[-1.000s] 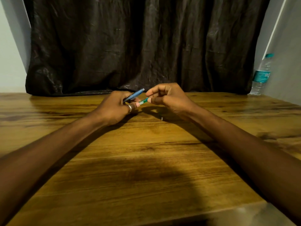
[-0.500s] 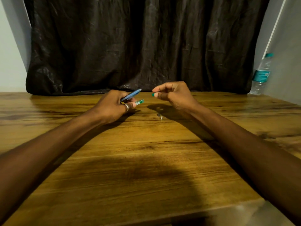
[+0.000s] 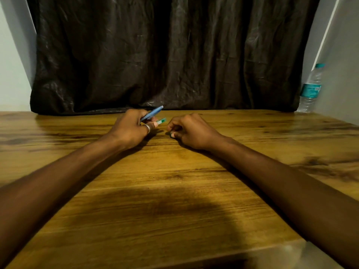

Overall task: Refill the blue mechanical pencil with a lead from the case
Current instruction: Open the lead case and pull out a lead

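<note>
While clamped together in the left hand (image 3: 132, 129), blue mechanical pencil (image 3: 152, 113) and green lead case (image 3: 161, 120): both raised just above the table (image 3: 174, 191), pencil angled up and away, case just below it, its far end pointing right toward the other hand. Right hand (image 3: 191, 131): curled shut, knuckles up, fingertips down at the table, pinched on what appears to be a small green cap (image 3: 172, 134); whether already resting on the wood, not clear. Risks, as judged: leads sliding out of the seemingly uncapped case if tipped further down, owing to two items shared in one grip; a lead, too thin to make out here, easily snapped or dropped onto the grained wood; cap, small and round-looking, liable to roll away or vanish under the palm once released; pencil slipping while fingers shift to free the case. Count: hands, two; pencils, one; lead cases, one; caps, one; loose leads, none visible; ring (image 3: 147, 128), one, on the left hand; water bottle (image 3: 310, 88), one, far right by the wall, well apart; dark curtain (image 3: 165, 55), one, behind the table; tables, one.
</note>
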